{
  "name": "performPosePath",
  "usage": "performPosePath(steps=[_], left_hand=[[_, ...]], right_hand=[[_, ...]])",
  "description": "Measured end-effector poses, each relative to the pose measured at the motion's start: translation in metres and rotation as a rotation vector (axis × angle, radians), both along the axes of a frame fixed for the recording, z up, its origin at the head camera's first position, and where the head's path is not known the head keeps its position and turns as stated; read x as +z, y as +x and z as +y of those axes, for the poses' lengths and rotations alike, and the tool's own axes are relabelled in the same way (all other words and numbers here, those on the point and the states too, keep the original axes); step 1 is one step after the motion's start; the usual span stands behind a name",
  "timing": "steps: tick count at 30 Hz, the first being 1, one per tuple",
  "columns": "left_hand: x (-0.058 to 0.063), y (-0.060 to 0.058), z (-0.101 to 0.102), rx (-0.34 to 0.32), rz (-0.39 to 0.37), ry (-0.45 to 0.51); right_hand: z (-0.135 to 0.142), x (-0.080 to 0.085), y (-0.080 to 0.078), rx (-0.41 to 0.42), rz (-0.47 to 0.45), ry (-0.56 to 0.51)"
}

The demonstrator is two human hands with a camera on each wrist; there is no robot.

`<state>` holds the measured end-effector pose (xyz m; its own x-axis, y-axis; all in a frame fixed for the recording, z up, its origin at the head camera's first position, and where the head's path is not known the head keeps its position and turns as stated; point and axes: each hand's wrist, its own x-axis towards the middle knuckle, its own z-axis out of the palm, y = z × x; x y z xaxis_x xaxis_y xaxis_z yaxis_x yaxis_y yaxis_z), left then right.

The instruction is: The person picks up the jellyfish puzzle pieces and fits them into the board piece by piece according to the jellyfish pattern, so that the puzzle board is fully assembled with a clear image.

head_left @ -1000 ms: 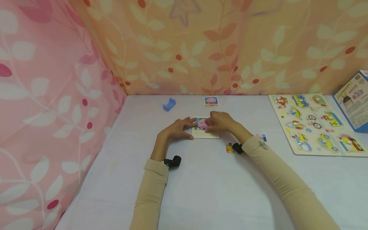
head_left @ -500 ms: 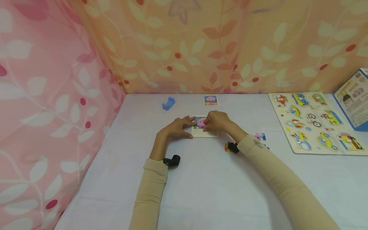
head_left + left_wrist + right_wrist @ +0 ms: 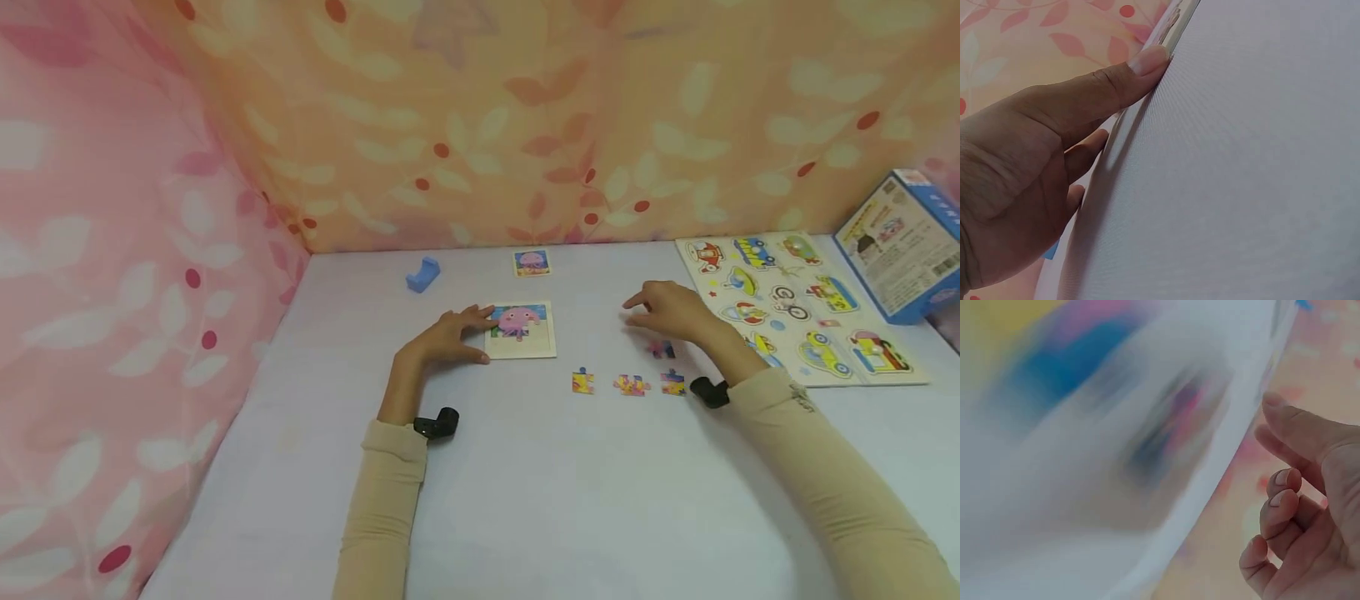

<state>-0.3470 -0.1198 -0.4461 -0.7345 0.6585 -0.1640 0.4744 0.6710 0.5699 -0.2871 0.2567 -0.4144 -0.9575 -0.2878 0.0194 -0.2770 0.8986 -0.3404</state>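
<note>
In the head view a small puzzle board (image 3: 542, 343) lies on the white table, partly filled with a pink octopus picture; its lower strip and right side show bare backing. My left hand (image 3: 444, 337) rests against its left edge, thumb at the lower corner and fingers at the upper one. The left thumb (image 3: 1107, 87) touches the board's edge in the left wrist view. Off to the right, my right hand (image 3: 670, 310) hovers over the table with nothing in it, index finger and thumb extended, other fingers loosely curled. Beneath it is a dark pink-and-blue puzzle piece (image 3: 662, 349).
Nearer me lie a yellow puzzle piece (image 3: 582, 382), a pink-and-yellow piece (image 3: 632, 385) and a blue-and-yellow piece (image 3: 672, 382). Behind the board sit an octopus picture card (image 3: 532, 262) and a blue curved block (image 3: 423, 275). A vehicle peg board (image 3: 798, 342) and a box (image 3: 900, 246) stand right.
My right hand has left the board and moved right, uncovering the octopus picture and the loose pieces. My left hand stays at the board's left edge. The head view has shifted slightly.
</note>
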Motion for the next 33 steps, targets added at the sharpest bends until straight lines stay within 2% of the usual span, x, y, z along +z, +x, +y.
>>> performPosePath(steps=[4, 7, 13, 21, 27, 33], left_hand=[[0.002, 0.0, -0.011, 0.008, 0.028, -0.005], [0.001, 0.0, -0.016, 0.013, 0.039, -0.005], [0.0, 0.001, -0.02, 0.012, 0.04, 0.006], [0.0, 0.001, -0.015, -0.007, 0.049, 0.013], [-0.001, -0.001, -0.009, -0.017, 0.047, 0.005], [-0.003, -0.001, -0.001, 0.0, 0.021, 0.012]], right_hand=[[0.028, 0.0, 0.013, 0.01, 0.007, 0.014], [0.038, -0.003, 0.018, 0.074, -0.001, -0.019], [0.042, -0.01, 0.019, 0.154, -0.049, -0.079], [0.04, -0.014, 0.021, 0.151, -0.054, -0.029], [0.027, -0.009, 0.013, 0.143, -0.066, -0.068], [-0.018, 0.005, -0.008, 0.21, -0.047, -0.123]])
